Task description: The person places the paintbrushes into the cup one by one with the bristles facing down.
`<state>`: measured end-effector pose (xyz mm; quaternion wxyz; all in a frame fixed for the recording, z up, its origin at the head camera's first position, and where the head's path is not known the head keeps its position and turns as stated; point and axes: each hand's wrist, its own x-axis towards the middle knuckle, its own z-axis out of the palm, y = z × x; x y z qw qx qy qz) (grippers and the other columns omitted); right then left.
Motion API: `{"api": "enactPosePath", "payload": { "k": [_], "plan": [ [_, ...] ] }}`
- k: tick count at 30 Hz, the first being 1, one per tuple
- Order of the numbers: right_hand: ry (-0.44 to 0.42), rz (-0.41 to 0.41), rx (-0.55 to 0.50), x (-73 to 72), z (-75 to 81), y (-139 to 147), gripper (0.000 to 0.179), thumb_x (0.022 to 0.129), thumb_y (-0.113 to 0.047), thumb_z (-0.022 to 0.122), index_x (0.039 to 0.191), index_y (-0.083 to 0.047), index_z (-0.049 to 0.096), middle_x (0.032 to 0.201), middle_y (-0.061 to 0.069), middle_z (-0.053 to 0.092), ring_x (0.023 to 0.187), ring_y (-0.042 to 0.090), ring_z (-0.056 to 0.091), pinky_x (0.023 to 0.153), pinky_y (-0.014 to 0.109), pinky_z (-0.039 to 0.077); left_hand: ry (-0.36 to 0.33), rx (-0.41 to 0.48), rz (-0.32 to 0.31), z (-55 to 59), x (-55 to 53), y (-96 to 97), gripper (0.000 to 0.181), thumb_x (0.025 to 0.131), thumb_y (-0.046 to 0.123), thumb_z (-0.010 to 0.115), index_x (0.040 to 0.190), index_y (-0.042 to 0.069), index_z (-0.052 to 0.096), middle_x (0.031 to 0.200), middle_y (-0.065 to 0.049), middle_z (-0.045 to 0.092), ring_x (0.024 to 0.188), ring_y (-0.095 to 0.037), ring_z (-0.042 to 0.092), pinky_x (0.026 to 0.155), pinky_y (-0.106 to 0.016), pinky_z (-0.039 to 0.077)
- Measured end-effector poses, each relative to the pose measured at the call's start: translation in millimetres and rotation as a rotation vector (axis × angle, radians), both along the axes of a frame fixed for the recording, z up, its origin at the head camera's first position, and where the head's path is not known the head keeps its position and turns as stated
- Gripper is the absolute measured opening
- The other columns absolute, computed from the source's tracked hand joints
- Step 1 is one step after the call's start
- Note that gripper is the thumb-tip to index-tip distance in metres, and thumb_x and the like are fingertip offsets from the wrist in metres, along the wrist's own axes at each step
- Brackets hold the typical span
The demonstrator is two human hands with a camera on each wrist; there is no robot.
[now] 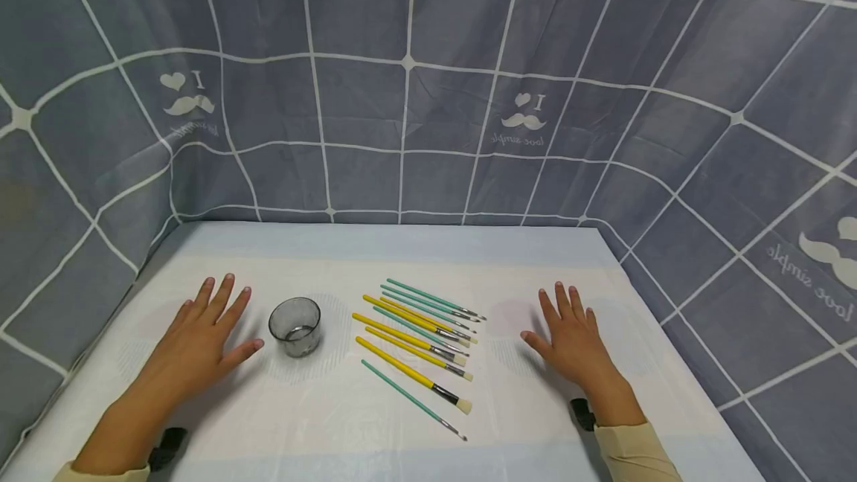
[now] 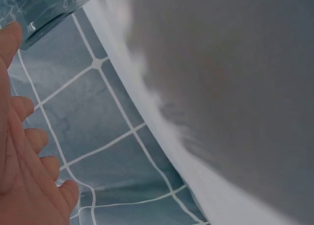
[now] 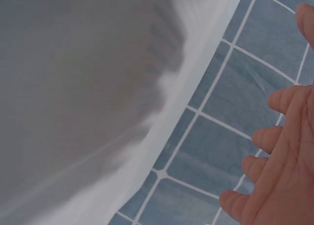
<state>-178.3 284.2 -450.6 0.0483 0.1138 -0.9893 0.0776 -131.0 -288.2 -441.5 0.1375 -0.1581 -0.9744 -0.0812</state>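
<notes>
My left hand (image 1: 196, 343), fingers spread, is held palm down over the left of the table. Just right of its thumb stands a grey see-through glass (image 1: 295, 327), upright; part of the glass (image 2: 44, 16) also shows past the thumb in the left wrist view. Several paintbrushes lie in a loose row at the middle, some with yellow handles such as the thick paintbrush (image 1: 402, 367), others with thin green handles like the front paintbrush (image 1: 408, 395). Their bristles point right. On the right, my right hand (image 1: 570, 341) has its fingers apart and nothing in it.
A white table (image 1: 294, 430) with pale printed patches carries everything. Grey curtain (image 1: 361, 110) with white grid lines hangs behind it and along both sides. Each wrist wears a dark strapped-on camera, such as the left camera (image 1: 167, 448).
</notes>
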Motion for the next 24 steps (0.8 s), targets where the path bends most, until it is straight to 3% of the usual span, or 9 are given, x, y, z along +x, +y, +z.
{"api": "enactPosePath", "payload": {
  "k": [11,16,21,24],
  "plan": [
    [0.04,0.008,0.027,1.7,6.3,-2,0.082,0.095,-0.047,0.063,0.154,0.0,0.03,0.16,0.029,0.014,0.146,0.048,0.008,0.108,0.068,0.017,0.019,0.03,-0.016,1.8,3.1,-1.7,0.087,0.093,0.049,0.065,0.155,0.001,0.027,0.162,-0.024,0.008,0.149,-0.032,-0.012,0.116,-0.051,-0.007],
    [0.043,0.033,-0.019,-3.6,6.2,-6,0.082,0.093,-0.043,0.066,0.152,0.001,0.033,0.159,0.029,0.017,0.145,0.048,0.013,0.109,0.066,0.019,-0.047,0.245,-0.07,7.1,7.0,9.0,0.086,0.094,0.039,0.068,0.158,0.005,0.021,0.164,-0.019,0.006,0.15,-0.035,-0.001,0.116,-0.055,0.006],
    [0.077,0.098,-0.071,-13.9,7.0,-12,0.083,0.091,-0.039,0.072,0.152,0.001,0.033,0.158,0.027,0.023,0.143,0.047,0.023,0.107,0.061,0.029,-0.128,0.452,-0.113,16.0,5.1,26.8,0.086,0.094,0.032,0.07,0.16,0.013,0.018,0.16,-0.018,0.022,0.138,-0.044,0.034,0.104,-0.06,0.033],
    [0.108,0.144,-0.083,-22.5,8.9,-18,0.084,0.09,-0.037,0.074,0.153,0.0,0.033,0.156,0.025,0.03,0.137,0.045,0.034,0.102,0.059,0.037,-0.182,0.529,-0.116,18.7,1.2,34.7,0.081,0.095,0.031,0.069,0.158,0.01,0.022,0.155,-0.018,0.031,0.129,-0.043,0.045,0.092,-0.057,0.045]
  ]
}}
